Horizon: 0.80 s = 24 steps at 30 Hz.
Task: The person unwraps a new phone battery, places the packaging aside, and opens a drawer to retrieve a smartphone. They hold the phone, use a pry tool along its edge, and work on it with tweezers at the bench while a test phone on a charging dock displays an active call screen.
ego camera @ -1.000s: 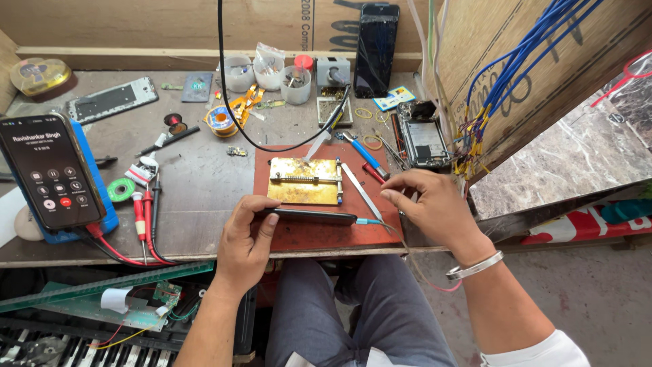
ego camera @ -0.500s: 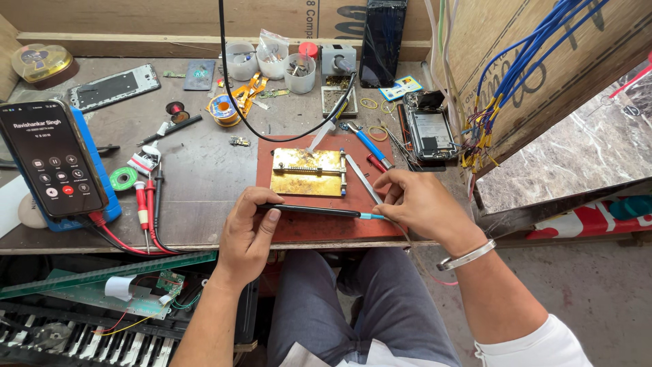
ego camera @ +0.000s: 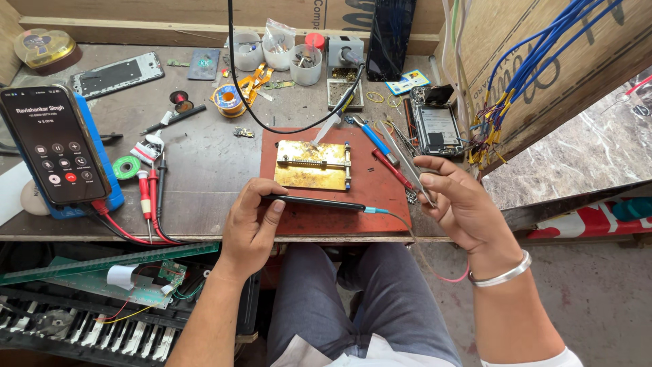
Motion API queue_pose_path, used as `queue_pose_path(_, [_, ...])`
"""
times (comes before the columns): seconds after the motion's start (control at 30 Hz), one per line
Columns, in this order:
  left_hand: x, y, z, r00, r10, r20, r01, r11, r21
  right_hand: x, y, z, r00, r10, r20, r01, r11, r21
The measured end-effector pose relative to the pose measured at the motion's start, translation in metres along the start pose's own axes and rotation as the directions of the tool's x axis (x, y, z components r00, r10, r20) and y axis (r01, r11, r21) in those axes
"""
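Your desk (ego camera: 204, 170) carries a red work mat (ego camera: 380, 197) at its near edge; take that mat as the landmark. On its far half sits a brass board holder (ego camera: 314, 165); to the mat's left a phone (ego camera: 54, 144) leans on a blue stand. Along the mat's near edge lies the dark, slim phone (ego camera: 319, 202) you are working on, edge-up, its long axis running left to right. Your left hand (ego camera: 252, 228) grasps its left end. Its right end, with a blue tip, points toward your right hand (ego camera: 465, 211), which hovers off the mat's right side, pinching metal tweezers (ego camera: 406, 162) aimed away from you.
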<state>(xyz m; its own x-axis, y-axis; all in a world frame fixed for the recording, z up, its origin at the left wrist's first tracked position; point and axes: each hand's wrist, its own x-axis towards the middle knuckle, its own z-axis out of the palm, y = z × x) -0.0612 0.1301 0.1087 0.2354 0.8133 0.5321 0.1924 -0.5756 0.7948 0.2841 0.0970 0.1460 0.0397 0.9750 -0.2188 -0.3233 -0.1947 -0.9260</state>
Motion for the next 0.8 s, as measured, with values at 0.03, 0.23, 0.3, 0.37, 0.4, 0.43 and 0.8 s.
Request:
queue_pose_path(0.03, [0.000, 0.000, 0.000, 1.000, 0.027, -0.004, -0.027, 1.000, -0.001, 0.000, 0.002, 0.000, 1.000, 0.026, 0.004, -0.026, 0.999, 0.029])
queue_pose_path(0.23, [0.000, 0.000, 0.000, 1.000, -0.003, -0.004, 0.003, 1.000, 0.020, 0.021, 0.003, 0.018, 0.998, -0.054, 0.020, 0.057, 0.960, -0.273])
queue_pose_path(0.3, [0.000, 0.001, 0.000, 1.000, -0.021, -0.004, 0.021, 1.000, 0.018, 0.034, 0.004, 0.029, 0.992, -0.105, 0.067, 0.123, 0.902, -0.414])
queue_pose_path(0.37, [0.000, 0.001, 0.000, 1.000, -0.020, -0.005, 0.021, 0.999, 0.024, 0.040, 0.005, 0.039, 0.987, -0.121, 0.102, 0.156, 0.855, -0.495])
queue_pose_path(0.4, [0.000, 0.001, 0.000, 1.000, -0.010, -0.007, 0.011, 0.999, 0.033, 0.042, 0.005, 0.043, 0.987, -0.115, 0.113, 0.157, 0.846, -0.509])
queue_pose_path(0.43, [0.000, 0.001, 0.000, 1.000, 0.000, -0.009, 0.001, 0.999, 0.042, 0.044, 0.005, 0.047, 0.986, -0.109, 0.125, 0.158, 0.837, -0.524])
queue_pose_path(0.8, [0.000, 0.001, 0.000, 1.000, 0.002, -0.006, -0.001, 1.000, 0.029, 0.020, -0.004, 0.023, 0.994, -0.087, 0.064, 0.106, 0.657, -0.746])
